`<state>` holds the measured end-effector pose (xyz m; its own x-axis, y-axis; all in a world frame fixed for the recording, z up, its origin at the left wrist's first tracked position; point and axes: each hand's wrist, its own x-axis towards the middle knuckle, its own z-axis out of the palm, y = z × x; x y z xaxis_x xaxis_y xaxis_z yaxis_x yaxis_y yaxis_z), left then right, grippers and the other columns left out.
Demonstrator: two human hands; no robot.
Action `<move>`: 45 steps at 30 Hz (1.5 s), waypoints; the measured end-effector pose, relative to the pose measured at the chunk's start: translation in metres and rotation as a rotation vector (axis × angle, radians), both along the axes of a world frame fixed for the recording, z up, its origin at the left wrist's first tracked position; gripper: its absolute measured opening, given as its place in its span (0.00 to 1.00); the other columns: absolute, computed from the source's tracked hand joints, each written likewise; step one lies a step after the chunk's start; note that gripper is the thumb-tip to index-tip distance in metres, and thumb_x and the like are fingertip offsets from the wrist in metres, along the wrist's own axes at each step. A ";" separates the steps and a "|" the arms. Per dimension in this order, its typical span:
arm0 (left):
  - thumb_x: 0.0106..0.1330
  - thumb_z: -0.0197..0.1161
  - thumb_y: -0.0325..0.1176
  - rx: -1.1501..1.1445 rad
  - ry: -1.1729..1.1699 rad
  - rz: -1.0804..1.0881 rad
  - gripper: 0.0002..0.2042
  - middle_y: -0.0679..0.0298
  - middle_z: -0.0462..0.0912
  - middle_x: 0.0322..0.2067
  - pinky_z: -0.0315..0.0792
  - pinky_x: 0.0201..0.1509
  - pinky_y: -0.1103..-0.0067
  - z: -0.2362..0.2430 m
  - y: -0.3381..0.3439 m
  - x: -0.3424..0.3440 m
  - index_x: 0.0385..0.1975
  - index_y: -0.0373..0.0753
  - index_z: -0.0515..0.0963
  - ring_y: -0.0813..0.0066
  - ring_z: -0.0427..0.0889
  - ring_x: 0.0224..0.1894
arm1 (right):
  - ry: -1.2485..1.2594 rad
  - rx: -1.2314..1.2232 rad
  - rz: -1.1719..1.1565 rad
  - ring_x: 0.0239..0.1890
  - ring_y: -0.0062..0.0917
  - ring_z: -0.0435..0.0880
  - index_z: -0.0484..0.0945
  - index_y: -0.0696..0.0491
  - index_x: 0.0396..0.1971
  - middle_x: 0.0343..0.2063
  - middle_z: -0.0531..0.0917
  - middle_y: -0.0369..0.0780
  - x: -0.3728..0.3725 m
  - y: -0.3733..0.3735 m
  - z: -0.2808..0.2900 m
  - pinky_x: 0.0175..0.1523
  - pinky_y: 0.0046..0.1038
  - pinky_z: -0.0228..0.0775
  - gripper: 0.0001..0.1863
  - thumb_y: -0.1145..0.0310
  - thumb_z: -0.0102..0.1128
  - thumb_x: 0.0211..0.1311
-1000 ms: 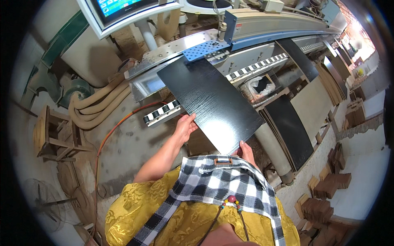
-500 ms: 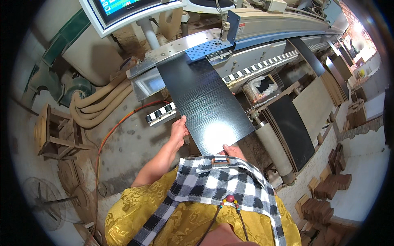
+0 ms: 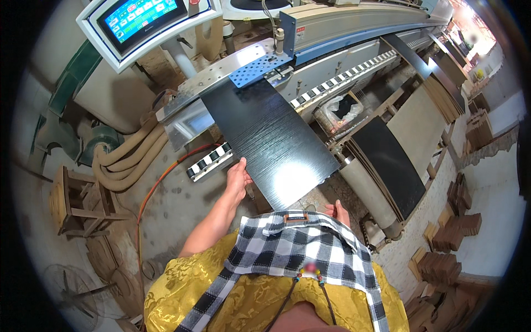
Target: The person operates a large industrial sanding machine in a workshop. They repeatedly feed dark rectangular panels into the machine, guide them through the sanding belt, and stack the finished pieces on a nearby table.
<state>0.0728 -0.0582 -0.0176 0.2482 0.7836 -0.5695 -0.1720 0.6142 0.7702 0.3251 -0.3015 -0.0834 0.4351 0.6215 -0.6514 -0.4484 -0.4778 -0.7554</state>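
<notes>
- Since half a second ago, in the head view, the right hand [image 3: 338, 211] has come off the near edge of the black panel [image 3: 271, 133], and more of the screen [image 3: 142, 21] shows.
- Left hand [image 3: 237, 182]: its fingertips touch the panel's left edge; the underside is hidden, so how firmly it closes I cannot tell.
- Right hand: empty, fingers loosely curled, apart from the panel's near edge.
- Panel: ahead and right of the left-hand grip, far end reaching the blue perforated plate [image 3: 260, 70].
- Step in hand, I judge: steadying the panel at the machine [image 3: 359, 30]; the next move calls for level support, fingers clear of the plate.
- Writing: beyond the left grip, the screen carries captioned icons; the machine's sticker [image 3: 300, 32] and the garment tag [image 3: 297, 217] are too small to read.
</notes>
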 end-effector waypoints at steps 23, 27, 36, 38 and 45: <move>0.65 0.44 0.43 0.009 -0.064 -0.095 0.14 0.64 0.76 0.20 0.71 0.25 0.79 -0.012 0.050 0.163 0.30 0.38 0.69 0.76 0.76 0.21 | -0.029 -0.078 -0.540 0.18 0.18 0.72 0.73 0.57 0.35 0.20 0.78 0.38 0.106 -0.105 -0.021 0.27 0.19 0.66 0.22 0.51 0.43 0.60; 0.66 0.41 0.45 0.056 -0.089 -0.079 0.16 0.67 0.72 0.17 0.68 0.23 0.80 -0.003 0.051 0.201 0.25 0.41 0.68 0.78 0.73 0.20 | -0.085 0.030 -0.734 0.17 0.16 0.72 0.73 0.55 0.33 0.20 0.78 0.36 0.144 -0.138 -0.030 0.23 0.17 0.64 0.17 0.56 0.46 0.60; 0.57 0.55 0.41 0.453 0.492 -0.685 0.20 0.60 0.72 0.40 0.65 0.43 0.76 -0.136 0.001 0.320 0.44 0.32 0.68 0.69 0.71 0.40 | -0.749 -0.375 -0.920 0.44 0.26 0.71 0.66 0.61 0.48 0.43 0.74 0.43 0.241 -0.192 -0.074 0.51 0.24 0.61 0.20 0.66 0.50 0.58; 0.58 0.52 0.47 0.816 0.496 -1.093 0.24 0.54 0.74 0.40 0.64 0.46 0.72 -0.120 0.003 0.354 0.44 0.30 0.69 0.63 0.72 0.41 | -0.638 -0.345 -0.933 0.50 0.30 0.68 0.60 0.61 0.53 0.49 0.69 0.46 0.257 -0.189 -0.080 0.54 0.25 0.57 0.26 0.65 0.52 0.56; 0.53 0.56 0.44 0.864 0.697 -1.166 0.24 0.43 0.71 0.44 0.64 0.50 0.72 -0.137 0.015 0.413 0.43 0.29 0.70 0.53 0.70 0.47 | -0.633 -0.432 -0.788 0.55 0.35 0.64 0.59 0.60 0.54 0.54 0.65 0.48 0.296 -0.180 -0.092 0.57 0.28 0.53 0.30 0.62 0.52 0.54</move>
<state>0.4857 -0.0435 -0.1550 0.8043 0.4935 -0.3311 0.5704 -0.4850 0.6629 0.6214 -0.4814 -0.1751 0.9420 -0.2041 -0.2664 -0.3344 -0.5068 -0.7945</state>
